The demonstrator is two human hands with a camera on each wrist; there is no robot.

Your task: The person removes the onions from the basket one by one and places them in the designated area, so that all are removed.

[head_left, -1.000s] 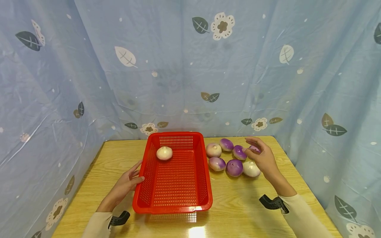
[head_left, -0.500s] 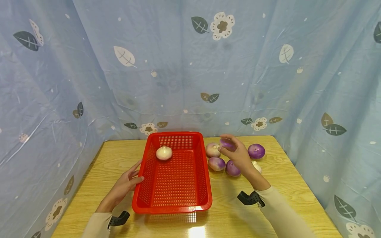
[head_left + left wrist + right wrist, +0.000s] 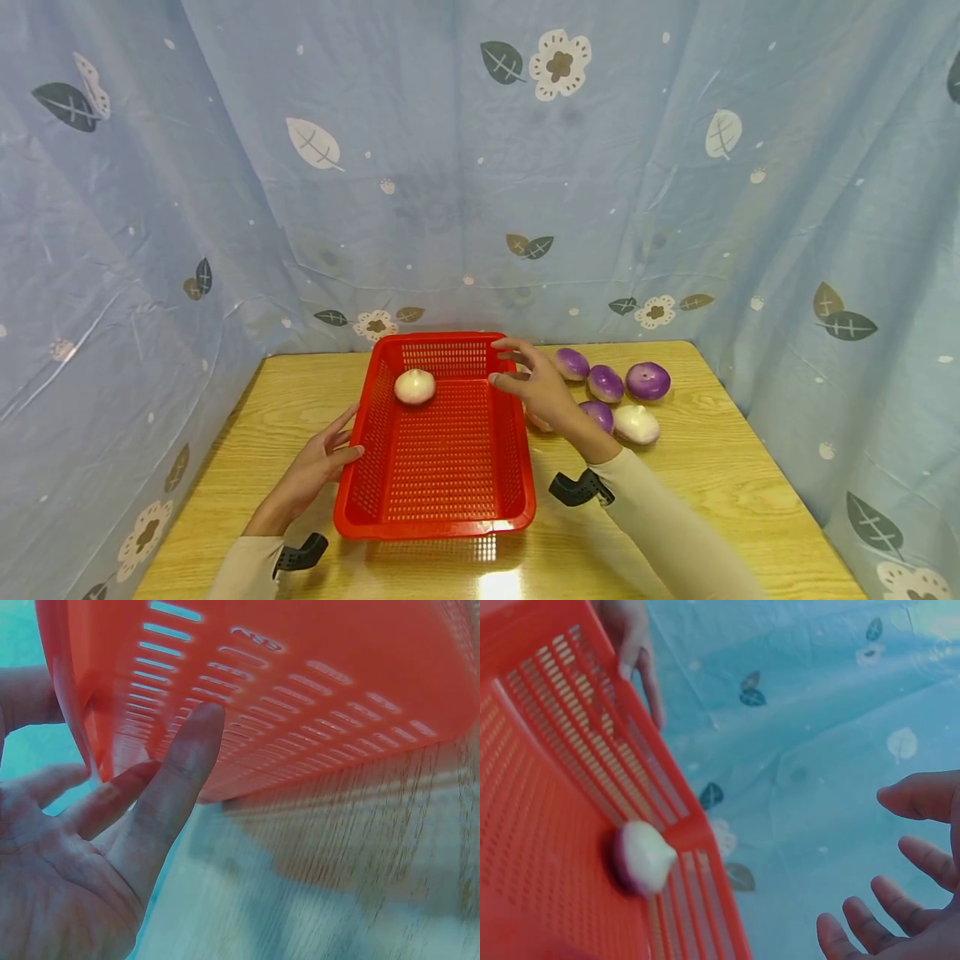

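A red plastic basket with slotted walls stands on the table, holding one white turnip near its back left corner. My left hand grips the basket's left side, thumb at the rim and fingers against the outer wall, as the left wrist view shows. My right hand is over the basket's right rim, fingers spread and loosely bent. Nothing is between its fingers in the right wrist view. Beneath and beyond it lie several purple and white turnips, some partly hidden by that hand and forearm.
A wooden table carries everything. A blue patterned curtain hangs close behind and along both sides. One white turnip lies nearest the front of the group, with a purple turnip at its far right.
My right hand has moved left from above the right end of the turnip group to the basket's right rim. The left hand and the basket have stayed in place.
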